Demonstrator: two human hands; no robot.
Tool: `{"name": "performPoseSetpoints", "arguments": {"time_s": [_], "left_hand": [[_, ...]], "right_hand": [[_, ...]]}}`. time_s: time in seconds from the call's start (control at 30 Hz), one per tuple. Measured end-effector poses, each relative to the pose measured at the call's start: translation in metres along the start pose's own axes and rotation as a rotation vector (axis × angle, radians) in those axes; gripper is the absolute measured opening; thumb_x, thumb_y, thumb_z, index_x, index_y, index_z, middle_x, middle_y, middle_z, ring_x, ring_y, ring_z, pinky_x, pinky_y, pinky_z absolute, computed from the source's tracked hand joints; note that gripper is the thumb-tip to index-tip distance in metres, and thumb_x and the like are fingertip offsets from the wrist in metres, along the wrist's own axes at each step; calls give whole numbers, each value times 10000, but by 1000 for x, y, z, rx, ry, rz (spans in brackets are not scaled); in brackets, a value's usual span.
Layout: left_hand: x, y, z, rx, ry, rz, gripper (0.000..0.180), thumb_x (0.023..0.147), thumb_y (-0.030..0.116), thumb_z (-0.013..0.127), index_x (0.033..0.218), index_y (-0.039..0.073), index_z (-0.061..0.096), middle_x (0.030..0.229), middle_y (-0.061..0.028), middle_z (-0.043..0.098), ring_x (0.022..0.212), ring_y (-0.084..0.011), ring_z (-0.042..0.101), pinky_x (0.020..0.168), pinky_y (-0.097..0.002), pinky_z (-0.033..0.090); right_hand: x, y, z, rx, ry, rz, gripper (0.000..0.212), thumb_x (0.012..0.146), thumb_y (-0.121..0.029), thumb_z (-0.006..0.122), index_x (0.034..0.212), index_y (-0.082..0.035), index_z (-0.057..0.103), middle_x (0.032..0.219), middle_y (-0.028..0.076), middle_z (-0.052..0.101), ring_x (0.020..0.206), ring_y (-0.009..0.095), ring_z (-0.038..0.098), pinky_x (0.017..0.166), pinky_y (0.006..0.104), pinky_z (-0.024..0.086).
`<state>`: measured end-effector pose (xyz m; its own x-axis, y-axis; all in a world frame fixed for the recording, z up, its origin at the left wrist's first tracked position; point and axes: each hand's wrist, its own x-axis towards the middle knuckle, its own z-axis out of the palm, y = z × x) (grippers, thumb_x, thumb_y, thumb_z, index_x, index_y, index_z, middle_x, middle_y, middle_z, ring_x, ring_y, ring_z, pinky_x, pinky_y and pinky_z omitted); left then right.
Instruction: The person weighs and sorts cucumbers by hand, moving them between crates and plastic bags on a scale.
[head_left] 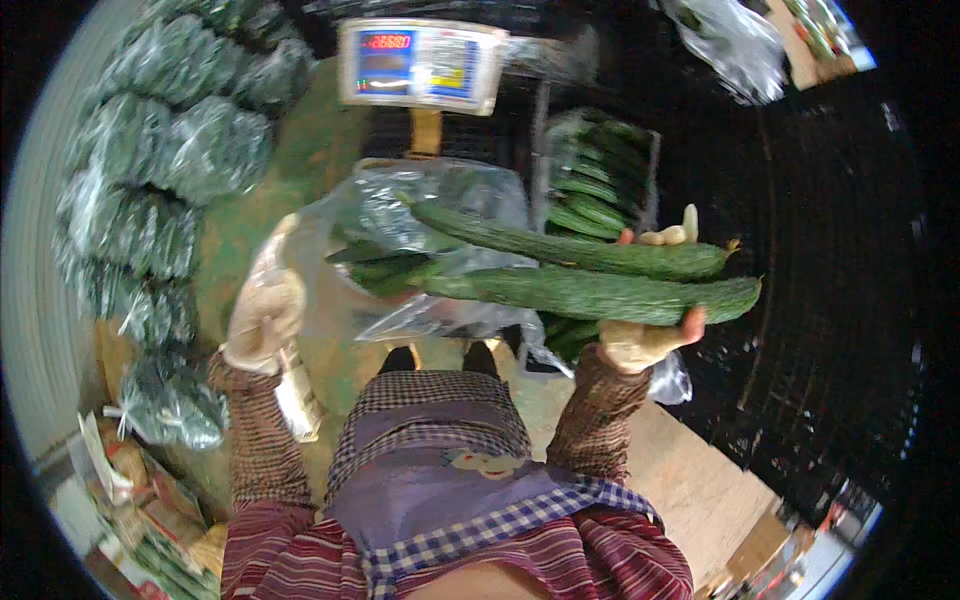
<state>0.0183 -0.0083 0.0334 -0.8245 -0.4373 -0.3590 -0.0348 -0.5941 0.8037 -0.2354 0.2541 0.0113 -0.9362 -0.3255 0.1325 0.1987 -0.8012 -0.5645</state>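
My right hand (640, 345), in a pale glove with bare fingertips, grips two long green cucumbers side by side. The nearer cucumber (600, 295) lies over the palm; the farther cucumber (570, 250) runs along it, fingers behind. Their left ends reach over a clear plastic bag (420, 315), which holds more cucumbers (375, 270). On the bag's left side, my gloved left hand (268, 310) is closed at the edge of the film, holding it spread; its fingertips are slightly blurred. Just beyond the bag stands a white digital scale (425, 65) with a lit red display.
At right, a crate (655, 180) lined with plastic holds several cucumbers (590, 190). Filled bags of cucumbers (165, 150) are stacked along the left wall, and one tied bag (170, 400) sits nearer. Black sheeting (820, 270) covers the right side. Cardboard (700, 480) lies at lower right.
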Motion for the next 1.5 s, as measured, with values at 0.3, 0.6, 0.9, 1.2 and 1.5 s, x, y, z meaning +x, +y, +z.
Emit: {"name": "performPoseSetpoints", "arguments": {"time_s": [0.3,0.6,0.9,1.2,1.5], "left_hand": [[-17,18,-35,-103,0,-88,821,733,17,544,1426,131,118,596,0,443,395,-32,295,331,-171,251],[7,-9,-35,-177,-141,-71,716,720,-19,510,1385,58,254,509,58,358,359,-24,275,325,-167,213],[38,17,-42,-101,105,168,624,807,18,482,1359,-56,201,548,68,334,407,-16,267,359,-164,256],[55,34,15,86,131,163,626,831,137,533,1347,-47,231,547,66,326,405,-2,271,342,-146,222],[25,-11,34,85,283,123,693,833,112,539,1391,9,141,519,23,395,361,-31,332,325,-150,283]], "right_hand": [[-123,209,29,-255,36,169,794,685,-136,734,1344,-85,295,1250,75,440,1094,211,448,949,346,367],[-9,144,-49,-2119,-368,378,1078,617,-274,789,1418,-144,80,1347,170,345,1275,313,300,1055,416,262],[85,90,-7,-2174,-486,51,983,585,-97,749,1401,-131,202,1279,213,438,1210,373,390,1036,401,281],[166,-12,-14,-901,-404,521,487,799,-203,617,1255,-89,491,1304,43,476,1151,209,475,875,358,437],[127,78,-236,-2480,-376,679,1003,714,-441,697,1425,-99,77,1108,144,554,1044,309,522,878,370,453]]}}
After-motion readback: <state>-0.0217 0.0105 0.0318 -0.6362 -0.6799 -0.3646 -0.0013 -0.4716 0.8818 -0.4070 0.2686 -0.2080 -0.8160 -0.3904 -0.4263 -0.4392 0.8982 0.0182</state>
